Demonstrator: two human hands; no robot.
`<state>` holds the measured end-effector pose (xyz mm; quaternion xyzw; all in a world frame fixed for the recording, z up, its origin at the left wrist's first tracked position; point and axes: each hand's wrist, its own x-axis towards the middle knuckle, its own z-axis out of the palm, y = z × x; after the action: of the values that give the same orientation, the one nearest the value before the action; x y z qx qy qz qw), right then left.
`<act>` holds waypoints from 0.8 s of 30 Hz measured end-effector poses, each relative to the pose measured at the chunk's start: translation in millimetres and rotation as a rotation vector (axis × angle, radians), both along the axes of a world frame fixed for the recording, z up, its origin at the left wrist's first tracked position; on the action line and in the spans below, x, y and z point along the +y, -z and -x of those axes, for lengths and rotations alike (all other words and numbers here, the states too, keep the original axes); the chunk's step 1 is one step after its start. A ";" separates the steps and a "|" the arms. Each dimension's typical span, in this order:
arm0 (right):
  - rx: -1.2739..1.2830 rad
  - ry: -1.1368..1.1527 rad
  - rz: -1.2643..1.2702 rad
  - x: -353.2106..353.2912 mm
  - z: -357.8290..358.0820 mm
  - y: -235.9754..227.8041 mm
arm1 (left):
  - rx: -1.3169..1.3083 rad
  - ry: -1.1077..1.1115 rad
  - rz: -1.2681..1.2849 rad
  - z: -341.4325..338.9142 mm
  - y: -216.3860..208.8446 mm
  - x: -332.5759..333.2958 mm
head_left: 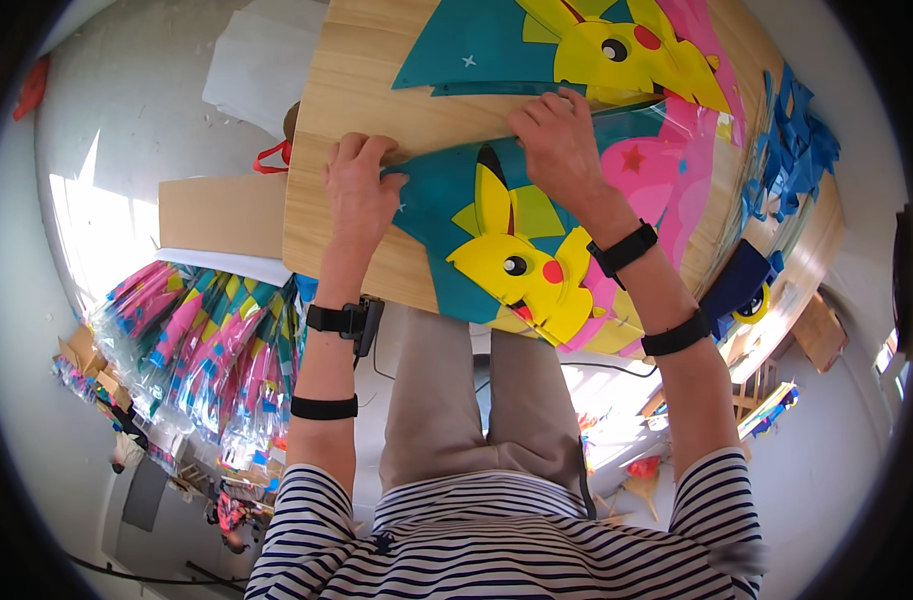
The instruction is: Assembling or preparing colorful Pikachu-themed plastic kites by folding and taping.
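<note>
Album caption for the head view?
Left fingers and right fingers at the edge of a colourful sheet on a wooden table.

A head-worn fisheye looks down onto the table (351,75).

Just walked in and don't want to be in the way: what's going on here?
Someone in a navy-and-white striped shirt is working at a pale wooden table. Their left hand is at the left corner of a glossy teal, pink and yellow printed sheet; their right hand lies across its far edge. Whether either grips it is unclear. A similarly printed glossy sheet lies just beyond.
</note>
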<state>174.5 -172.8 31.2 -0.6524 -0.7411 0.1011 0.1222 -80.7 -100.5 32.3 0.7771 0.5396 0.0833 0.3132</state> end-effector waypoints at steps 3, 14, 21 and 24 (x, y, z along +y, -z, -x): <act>0.017 -0.008 -0.042 -6.9 -2.3 -3.4 | -0.024 0.122 0.004 4.0 -3.5 1.9; -0.091 0.057 0.105 -28.0 -85.1 -21.2 | -0.006 0.014 0.208 28.8 -46.3 -19.2; -0.247 0.018 0.135 -18.2 -115.9 -33.8 | 0.003 -0.039 0.202 52.8 -26.0 -17.2; -0.132 0.117 0.005 6.8 -96.0 -58.5 | -0.004 -0.088 0.172 73.7 -7.1 -8.3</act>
<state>270.5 -165.9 89.8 -0.7001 -0.7079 0.0523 0.0773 -154.4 -108.8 39.3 0.7228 0.5777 0.0519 0.3758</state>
